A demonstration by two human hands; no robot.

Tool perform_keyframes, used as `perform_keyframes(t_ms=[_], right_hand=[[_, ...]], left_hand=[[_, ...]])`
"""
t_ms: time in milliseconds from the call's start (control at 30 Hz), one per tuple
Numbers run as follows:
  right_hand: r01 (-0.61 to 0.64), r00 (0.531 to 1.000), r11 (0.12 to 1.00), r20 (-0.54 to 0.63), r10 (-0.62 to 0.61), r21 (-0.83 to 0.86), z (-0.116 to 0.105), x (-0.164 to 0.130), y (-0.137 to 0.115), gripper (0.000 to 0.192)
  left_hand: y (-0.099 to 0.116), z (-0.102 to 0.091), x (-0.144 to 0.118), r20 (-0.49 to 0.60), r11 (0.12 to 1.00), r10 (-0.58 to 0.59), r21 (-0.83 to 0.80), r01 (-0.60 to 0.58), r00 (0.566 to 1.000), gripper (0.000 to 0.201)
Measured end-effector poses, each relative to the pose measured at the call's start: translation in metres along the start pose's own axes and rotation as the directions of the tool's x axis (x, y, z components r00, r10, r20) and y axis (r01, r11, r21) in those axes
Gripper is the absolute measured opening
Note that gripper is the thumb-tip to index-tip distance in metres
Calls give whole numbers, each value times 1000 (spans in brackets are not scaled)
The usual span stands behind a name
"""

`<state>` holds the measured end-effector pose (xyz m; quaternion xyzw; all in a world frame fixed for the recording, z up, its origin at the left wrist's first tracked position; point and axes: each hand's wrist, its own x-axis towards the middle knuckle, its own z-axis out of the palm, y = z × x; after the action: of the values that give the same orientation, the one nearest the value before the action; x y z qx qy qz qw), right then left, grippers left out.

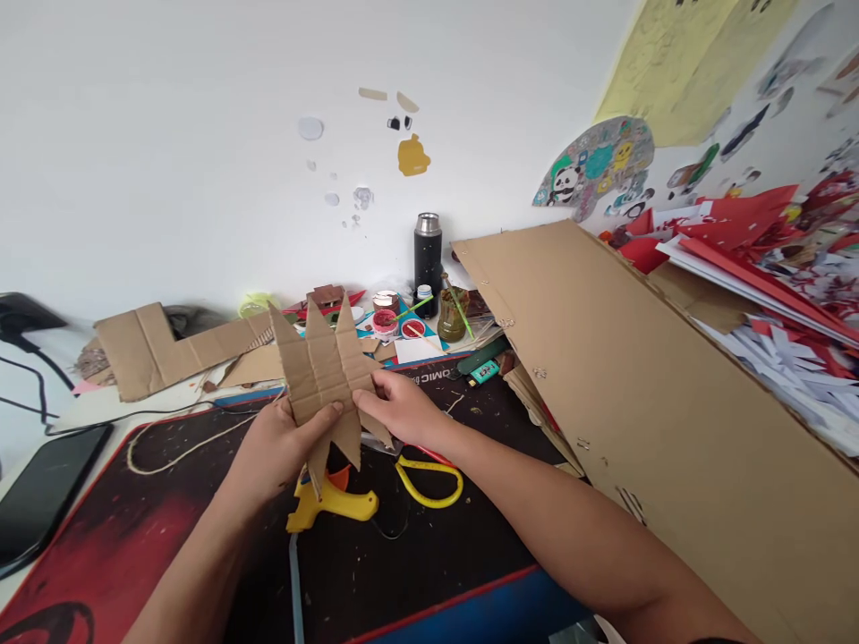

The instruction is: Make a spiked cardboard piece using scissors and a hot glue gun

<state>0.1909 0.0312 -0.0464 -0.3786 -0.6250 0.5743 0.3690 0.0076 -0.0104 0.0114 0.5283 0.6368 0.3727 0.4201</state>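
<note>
A spiky piece of cardboard (322, 367), cut into pointed strips and creased across, is held up over the dark desk mat. My left hand (275, 447) grips its lower left side, thumb pressed on the front. On its right edge my right hand (395, 404) pinches it, thumb in front and fingers partly hidden behind. Below the cardboard lies a yellow hot glue gun (335, 508), partly covered by a lower spike. Just right of it rest scissors with a yellow and red handle (430, 501), their blades mostly hidden under the hands.
A large cardboard box (604, 358) slants along the right, with paper scraps (785, 358) behind it. Paint jars (386, 324), a brush jar (454, 313) and a black flask (428, 255) stand by the wall. A phone (50, 492) lies left; twine (174, 461) crosses the mat (416, 572).
</note>
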Motion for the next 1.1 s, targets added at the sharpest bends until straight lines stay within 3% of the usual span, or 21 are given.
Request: perform_keyframes(t_ms=[167,467,567,667,733,833,900,1000,1100], right_hand=[[-121,986,989,127,110,81,2,-4,-2,16],[-103,983,990,164,87,94,0,-5,-4,14],[-72,992,997,106,71,6,1,-4,-3,12],[-48,999,994,11,50,-103,2,-3,0,11],[-71,997,992,11,73,-105,3,-4,3,12],[-138,984,990,114,135,21,2,-5,3,13],[-132,981,984,155,113,119,0,-5,0,14],[-54,993,976,112,31,211,-4,-4,-6,17],[-36,997,979,71,22,201,-6,-3,-9,17]], left_hand=[[-2,-5,0,-20,1000,-16,1,16,1000,61],[-9,-12,4,35,995,-58,-78,61,998,62],[-11,-9,4,8,1000,-18,-13,18,1000,58],[-11,-4,4,-67,983,73,172,-60,995,48],[-11,-3,4,-80,972,111,215,-92,991,45],[-9,-5,3,-17,995,67,71,-65,998,53],[-7,-7,1,40,999,19,-30,-18,999,60],[-5,-8,-2,102,995,-3,-100,13,995,61],[-5,-7,-4,110,995,0,-102,12,994,59]])
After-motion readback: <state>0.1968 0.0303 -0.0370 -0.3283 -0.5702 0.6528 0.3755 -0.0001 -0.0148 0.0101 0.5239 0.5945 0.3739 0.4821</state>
